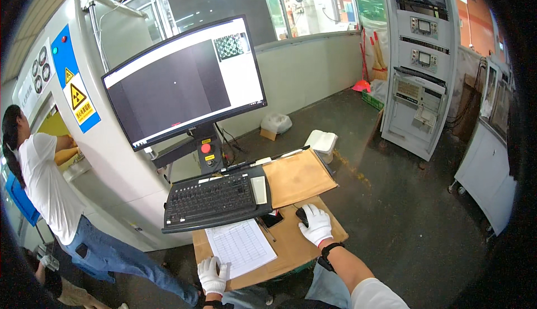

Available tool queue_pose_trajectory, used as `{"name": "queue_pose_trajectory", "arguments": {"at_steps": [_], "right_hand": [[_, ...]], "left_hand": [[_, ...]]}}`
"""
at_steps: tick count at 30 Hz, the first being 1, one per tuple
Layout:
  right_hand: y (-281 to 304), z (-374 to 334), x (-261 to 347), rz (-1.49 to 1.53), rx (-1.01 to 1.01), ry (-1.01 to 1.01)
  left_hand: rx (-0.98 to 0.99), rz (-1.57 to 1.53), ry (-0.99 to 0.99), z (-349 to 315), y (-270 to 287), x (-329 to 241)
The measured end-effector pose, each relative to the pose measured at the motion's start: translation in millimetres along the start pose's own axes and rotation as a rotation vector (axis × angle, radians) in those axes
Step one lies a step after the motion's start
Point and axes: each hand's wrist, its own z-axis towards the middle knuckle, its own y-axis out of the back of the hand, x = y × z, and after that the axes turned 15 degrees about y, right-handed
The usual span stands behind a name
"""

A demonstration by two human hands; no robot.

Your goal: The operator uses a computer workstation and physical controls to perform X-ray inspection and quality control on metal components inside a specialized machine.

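Fingers (314, 211) of the right hand (318, 227) drape over the mouse (302, 216), right of the keyboard (210, 200)

White-gloved, the right hand is loosely closed on the black mouse, which sits on the brown tabletop (337, 233), right of the keyboard and nearer the person. The left hand (212, 276), also gloved, lies on the near side of the keyboard, at the lower left corner of a printed sheet (240, 247); its fingers are slightly bent and parted, gripping nothing visible. The sheet, ruled in a grid, spreads just before the keyboard. A phone (272, 218) lies between keyboard and mouse. Directly right of the keyboard is a flat tan panel (299, 177). Behind the keyboard are a red button (206, 148) and, higher, a large monitor (168, 88). Well left of the keyboard, a co-worker (53, 191) reaches into a pale cabinet (120, 197).
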Motion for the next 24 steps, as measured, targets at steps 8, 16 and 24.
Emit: {"name": "queue_pose_trajectory", "arguments": {"at_steps": [8, 16, 24], "right_hand": [[-16.2, -5.2, -13.2, -0.054, -0.101, 0.01], [-11.3, -7.2, -11.5, -0.011, -0.056, 0.016], [-13.0, -7.8, -7.3, -0.087, -0.013, 0.024]], "left_hand": [[-0.001, 0.004, 0.024, -5.5, 3.8, -9.1], [0.021, -0.013, 0.066, -12.4, 11.3, -11.6], [-0.023, -0.019, 0.049, -11.5, 12.6, -10.6]]}}
